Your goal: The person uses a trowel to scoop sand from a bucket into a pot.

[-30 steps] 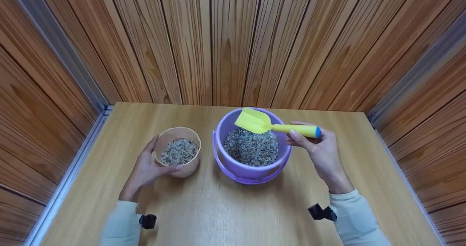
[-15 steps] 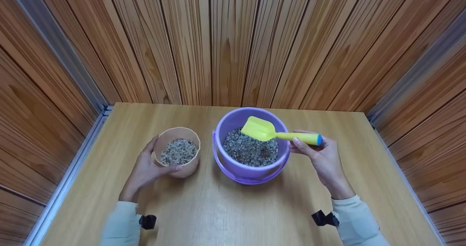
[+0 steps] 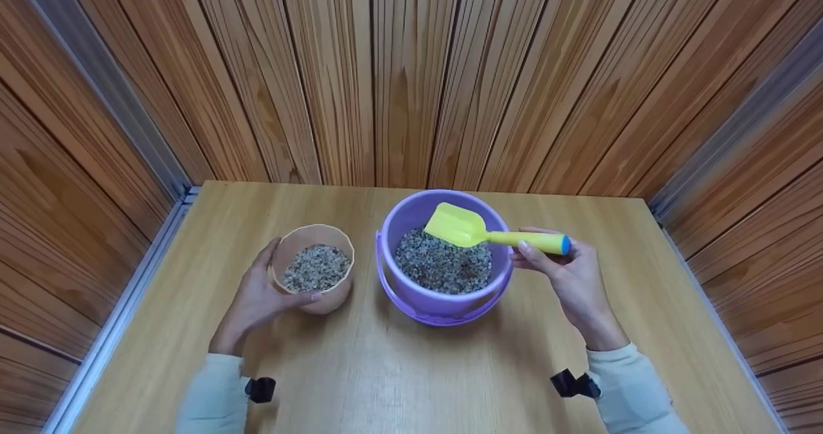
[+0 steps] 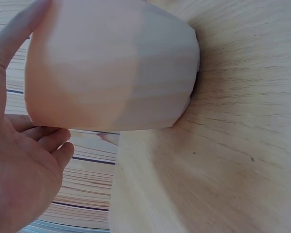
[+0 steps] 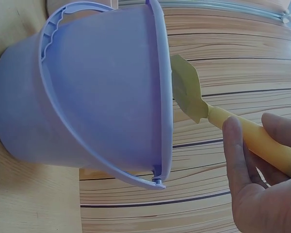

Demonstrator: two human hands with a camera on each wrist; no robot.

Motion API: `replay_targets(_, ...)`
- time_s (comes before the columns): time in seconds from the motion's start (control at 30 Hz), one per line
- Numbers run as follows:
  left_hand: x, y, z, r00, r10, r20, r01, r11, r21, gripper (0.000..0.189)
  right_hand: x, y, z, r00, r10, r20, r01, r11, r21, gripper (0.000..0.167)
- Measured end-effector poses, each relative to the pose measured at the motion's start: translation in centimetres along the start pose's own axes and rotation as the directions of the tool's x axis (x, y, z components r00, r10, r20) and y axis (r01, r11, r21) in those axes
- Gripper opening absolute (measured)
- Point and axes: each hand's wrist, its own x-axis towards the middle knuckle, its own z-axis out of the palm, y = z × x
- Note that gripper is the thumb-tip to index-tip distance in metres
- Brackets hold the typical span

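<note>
My left hand [image 3: 260, 302] grips the side of a peach-coloured pot [image 3: 331, 300], thumb at the near rim and fingers round the far left side. Grey gravel [image 3: 318, 267] partly fills that pot, which stands on the table. In my right hand [image 3: 575, 286] is a yellow toy shovel [image 3: 458, 226], held by its handle between thumb and fingers. The shovel's blade, with no gravel seen on it, hangs over the purple bucket [image 3: 427, 298]. Inside the bucket lies more grey gravel [image 3: 443, 267]. In the right wrist view the blade [image 5: 186, 90] shows just above the bucket's rim.
The bucket's handle [image 3: 398, 302] hangs down its near left side. A wooden table [image 3: 386, 376] carries everything, with plank walls [image 3: 411, 80] behind and at both sides. A metal rail [image 3: 122, 305] runs along the left edge.
Over the past second the shovel and right hand have shifted slightly right and nearer to me, and the last half second shows almost no motion. The left hand and pot stay put.
</note>
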Motion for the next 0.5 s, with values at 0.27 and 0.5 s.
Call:
replay_targets(0.27,-0.2,2.7,-0.5,0.994,0.108,-0.022,-0.106,0.989,0.104,0.134,-0.1,-0.4,-0.1,1.000,-0.001,0.006,0.001,1.000,-0.002,0.036)
replay_targets(0.5,-0.1,6.8,0.6,0.969,0.246,-0.008,-0.244,0.964,0.100,0.134,-0.1,-0.5,-0.1,1.000,-0.005,0.004,0.005,1.000,-0.007,0.034)
